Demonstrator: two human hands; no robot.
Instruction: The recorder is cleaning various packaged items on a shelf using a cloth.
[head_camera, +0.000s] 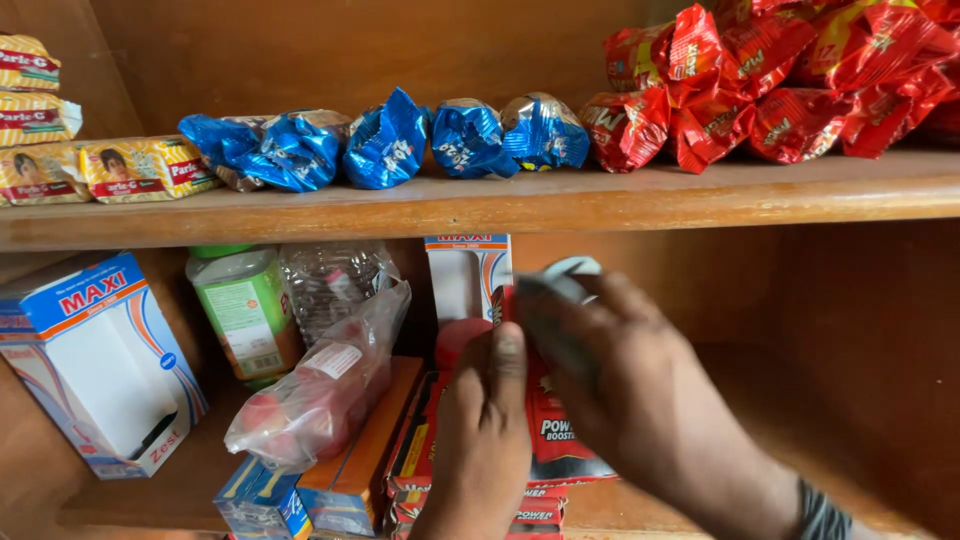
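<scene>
Both of your hands work at the lower shelf (180, 490), lower centre of the frame. Your left hand (482, 440) presses its thumb flat against a red sachet strip (555, 430), which stands upright over a stack of similar red packs (415, 455). Your right hand (640, 380) closes its fingers around the strip's top edge, beside a white carton (465, 275). The step in hand appears to be seating the strip on the stack. A bagged bundle of red items (320, 395) lies just left; judge your clearance from it before lowering.
</scene>
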